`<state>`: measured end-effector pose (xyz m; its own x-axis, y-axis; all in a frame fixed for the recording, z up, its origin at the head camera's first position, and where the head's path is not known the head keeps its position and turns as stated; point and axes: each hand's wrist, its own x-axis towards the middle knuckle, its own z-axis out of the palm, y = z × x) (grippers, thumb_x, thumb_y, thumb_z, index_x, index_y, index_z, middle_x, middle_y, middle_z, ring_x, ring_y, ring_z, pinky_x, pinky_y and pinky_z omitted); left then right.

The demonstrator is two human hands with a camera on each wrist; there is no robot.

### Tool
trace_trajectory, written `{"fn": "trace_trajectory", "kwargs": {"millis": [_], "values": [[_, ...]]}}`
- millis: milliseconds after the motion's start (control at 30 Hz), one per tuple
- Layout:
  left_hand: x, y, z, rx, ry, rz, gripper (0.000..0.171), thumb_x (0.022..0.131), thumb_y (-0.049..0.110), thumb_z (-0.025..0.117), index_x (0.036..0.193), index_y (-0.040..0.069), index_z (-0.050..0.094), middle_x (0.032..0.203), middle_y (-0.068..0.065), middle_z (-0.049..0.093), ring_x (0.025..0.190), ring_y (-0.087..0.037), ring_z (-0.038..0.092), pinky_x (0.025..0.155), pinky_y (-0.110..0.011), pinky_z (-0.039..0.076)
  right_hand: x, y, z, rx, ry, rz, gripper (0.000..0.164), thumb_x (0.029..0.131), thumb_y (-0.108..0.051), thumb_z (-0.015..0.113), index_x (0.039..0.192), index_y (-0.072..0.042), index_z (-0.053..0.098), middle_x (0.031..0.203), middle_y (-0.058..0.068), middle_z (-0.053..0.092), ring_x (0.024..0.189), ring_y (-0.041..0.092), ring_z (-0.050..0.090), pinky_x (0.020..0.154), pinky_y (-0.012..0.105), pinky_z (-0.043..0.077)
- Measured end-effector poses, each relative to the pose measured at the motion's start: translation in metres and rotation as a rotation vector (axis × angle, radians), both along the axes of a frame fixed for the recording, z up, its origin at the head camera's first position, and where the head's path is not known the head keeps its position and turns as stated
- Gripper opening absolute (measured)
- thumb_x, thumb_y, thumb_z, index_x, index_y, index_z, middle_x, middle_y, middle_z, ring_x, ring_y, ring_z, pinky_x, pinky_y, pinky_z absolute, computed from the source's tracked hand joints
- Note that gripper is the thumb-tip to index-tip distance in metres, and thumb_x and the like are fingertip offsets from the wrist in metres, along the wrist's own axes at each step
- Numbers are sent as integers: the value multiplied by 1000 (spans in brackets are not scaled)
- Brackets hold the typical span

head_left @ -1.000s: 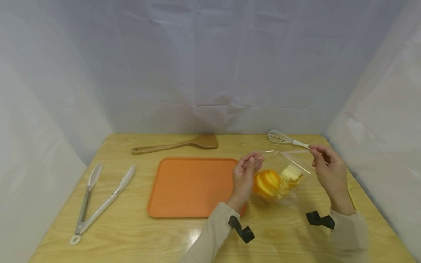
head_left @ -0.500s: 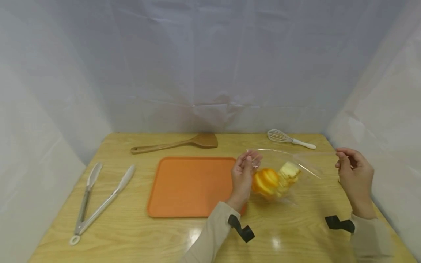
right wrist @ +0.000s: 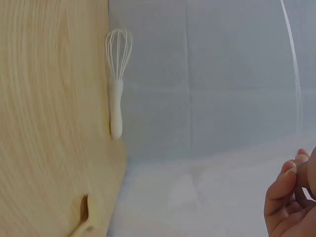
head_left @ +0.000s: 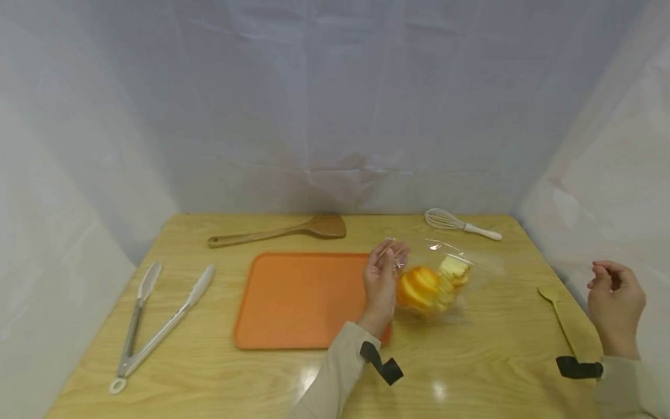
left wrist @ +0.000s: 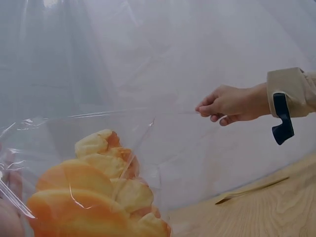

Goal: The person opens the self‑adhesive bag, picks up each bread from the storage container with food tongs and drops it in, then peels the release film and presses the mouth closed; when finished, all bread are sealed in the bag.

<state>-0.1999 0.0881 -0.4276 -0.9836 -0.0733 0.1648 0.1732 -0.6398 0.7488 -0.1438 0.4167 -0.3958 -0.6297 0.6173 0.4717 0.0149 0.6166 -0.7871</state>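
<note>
My left hand [head_left: 381, 279] holds the left upper edge of a clear plastic bag [left wrist: 44, 133], raised over the table beside the orange tray. Inside are a round, glossy orange-yellow bun [head_left: 420, 289] and a paler, lumpy bread-like piece [head_left: 454, 270]. Far to the right, my right hand [head_left: 617, 308] pinches the end of a thin clear strip [right wrist: 295, 64] between thumb and forefinger. The left wrist view shows this strip stretched taut from the bag's top edge to those fingertips. Most of my left hand lies outside that view.
The orange tray [head_left: 303, 302] lies left of the bag. Silver tongs [head_left: 162, 331] stand spread at far left. A wooden spatula [head_left: 324, 226] and a white whisk [head_left: 466, 224] lie along the back. A yellowish spoon [head_left: 561, 320] lies near the right edge.
My right hand has moved steadily right and somewhat down, away from the bag, drawing the strip longer and uncovering the yellowish spoon. My left hand and the bag have shifted slightly left.
</note>
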Motion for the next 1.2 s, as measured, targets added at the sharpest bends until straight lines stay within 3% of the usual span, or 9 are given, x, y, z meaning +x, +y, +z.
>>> {"fn": "trace_trajectory", "kwargs": {"millis": [300,400,533,667,767,833,933,1067,1200], "values": [[-6,-3,-3,59,-3,29,36,102,16,51,128,-8,51,103,9,70,100,-8,69,98,-34,53,16,31,-11,-147,-93,-95,32,102,-14,39,86,-41,45,75,-25,43,61,-15,42,54,0,34],[-6,-5,-4,74,-8,31,35,101,16,52,128,-6,52,106,6,70,100,-7,69,98,-33,53,23,24,-18,-46,-168,-20,27,102,-15,44,87,-37,51,69,-32,42,59,-17,41,50,3,35],[-6,-5,-2,72,-21,27,35,101,16,52,130,-5,52,109,2,70,103,-12,69,96,-31,54,25,3,-28,164,-261,165,17,101,-17,51,101,-7,65,67,-38,43,58,-20,40,48,11,37],[-7,-4,0,61,-22,36,34,101,14,52,129,-5,53,111,-2,70,111,-24,67,95,-29,54,17,-7,-41,318,-409,322,29,102,-14,50,114,10,61,84,4,70,66,-7,56,51,17,42],[-7,-4,1,57,-28,39,30,101,13,52,127,-2,55,117,-11,69,114,-29,66,95,-29,54,7,-6,-52,368,-482,393,23,99,-6,53,112,11,62,104,35,63,70,18,65,54,24,46],[-7,-4,1,61,-35,37,30,101,13,52,127,-2,55,119,-15,67,112,-27,67,95,-30,54,1,-6,-57,385,-494,418,19,96,-3,56,106,11,64,103,35,63,73,34,65,56,28,48],[-8,-3,1,68,-40,34,30,101,14,53,127,-1,56,117,-12,69,108,-20,69,95,-30,54,-5,-8,-59,412,-523,465,20,97,-5,56,101,12,64,99,35,64,74,35,64,62,42,52],[-8,-2,2,84,-36,32,28,100,15,54,124,1,58,109,0,72,105,-17,70,98,-34,53,-12,-10,-58,415,-612,555,38,106,-16,40,105,16,62,105,38,62,92,52,60,76,57,51],[-8,-1,3,80,-33,25,27,100,16,55,123,3,59,103,7,72,105,-17,70,100,-39,51,-15,-11,-57,391,-603,540,56,109,-24,25,107,18,61,111,43,58,99,59,55,81,63,47]]}}
